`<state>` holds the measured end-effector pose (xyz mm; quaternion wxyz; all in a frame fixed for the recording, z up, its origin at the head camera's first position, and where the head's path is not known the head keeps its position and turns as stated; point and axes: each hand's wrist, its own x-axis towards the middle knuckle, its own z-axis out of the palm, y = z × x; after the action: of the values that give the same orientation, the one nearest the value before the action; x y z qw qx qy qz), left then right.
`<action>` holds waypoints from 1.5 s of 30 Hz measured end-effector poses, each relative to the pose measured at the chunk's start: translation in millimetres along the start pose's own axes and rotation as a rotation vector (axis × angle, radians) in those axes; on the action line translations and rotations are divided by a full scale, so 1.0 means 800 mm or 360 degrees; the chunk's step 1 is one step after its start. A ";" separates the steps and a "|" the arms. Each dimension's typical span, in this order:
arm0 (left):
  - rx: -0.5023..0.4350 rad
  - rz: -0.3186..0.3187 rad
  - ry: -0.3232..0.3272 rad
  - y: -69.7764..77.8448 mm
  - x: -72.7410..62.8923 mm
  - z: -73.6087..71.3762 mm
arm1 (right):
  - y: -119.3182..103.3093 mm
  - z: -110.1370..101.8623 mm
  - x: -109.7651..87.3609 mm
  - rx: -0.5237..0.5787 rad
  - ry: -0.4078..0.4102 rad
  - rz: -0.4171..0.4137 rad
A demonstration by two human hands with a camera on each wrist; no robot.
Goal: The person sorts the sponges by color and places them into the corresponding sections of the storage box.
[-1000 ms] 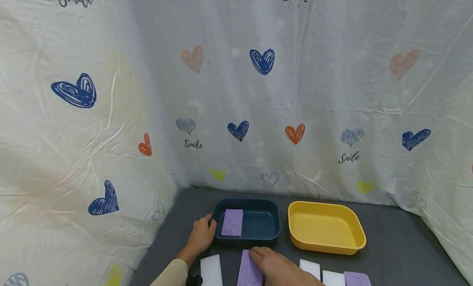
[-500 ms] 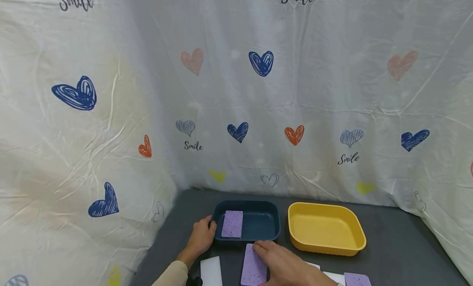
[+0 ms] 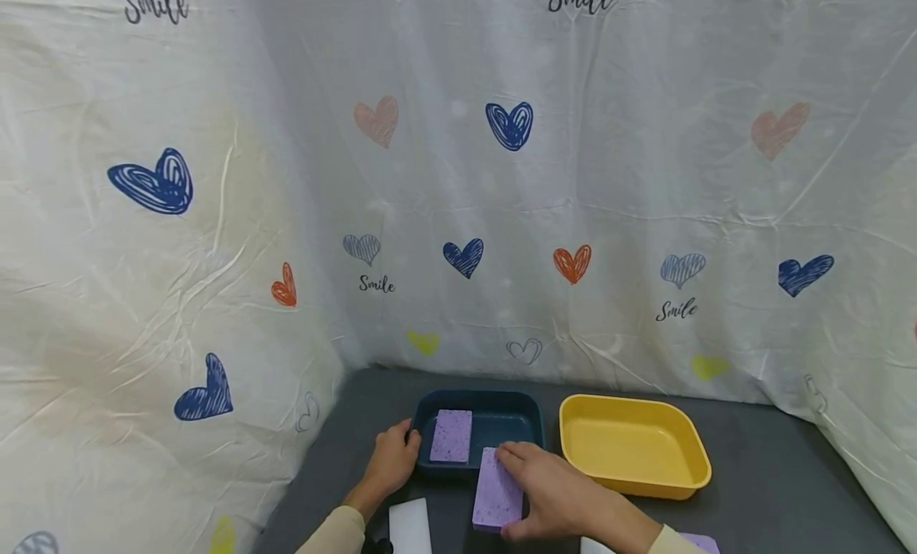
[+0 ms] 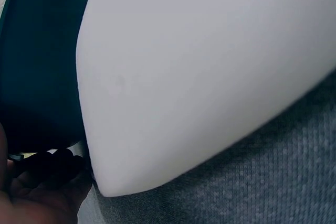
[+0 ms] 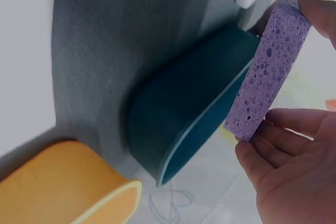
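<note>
My right hand (image 3: pixel 552 494) pinches a purple speckled sponge (image 3: pixel 497 490) between thumb and fingers. In the head view the sponge overlaps the near rim of the dark blue bin (image 3: pixel 505 427). Seen from the right wrist, the sponge (image 5: pixel 270 69) is raised off the table, tilted, beside the bin's rim. My left hand (image 3: pixel 392 458) grips the left end of that bin, its thumb at the rim. Another purple sponge (image 3: pixel 451 436) lies inside the bin at the left.
To the right stands a yellow bin (image 3: pixel 630 438). A white block (image 3: pixel 410 528) lies in front of the dark blue bin. Near the right forearm, part of another white block (image 3: pixel 595 547) and a purple sponge (image 3: pixel 702 543) show. A curtain with printed hearts hangs behind the grey table.
My right hand has moved forward with the purple sponge, from the table in front of the dark blue bin up to its near rim. The left hand stays at the bin.
</note>
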<state>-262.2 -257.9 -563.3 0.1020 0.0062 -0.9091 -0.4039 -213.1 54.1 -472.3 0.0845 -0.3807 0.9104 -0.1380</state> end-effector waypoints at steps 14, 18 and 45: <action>0.0009 0.0000 -0.0019 0.001 -0.001 -0.001 | 0.010 -0.023 0.012 -0.0064 0.0143 0.0021; -0.0009 -0.0005 -0.0033 0.002 -0.002 -0.002 | 0.015 -0.029 0.017 -0.0046 0.0170 0.0053; 0.0020 0.0027 -0.0016 0.001 -0.005 -0.005 | 0.060 -0.046 0.070 -0.0007 0.0227 -0.0048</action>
<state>-257.3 -259.8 -560.4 0.1009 -0.0030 -0.9121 -0.3974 -294.0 52.9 -455.3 0.0165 -0.3838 0.9086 -0.1642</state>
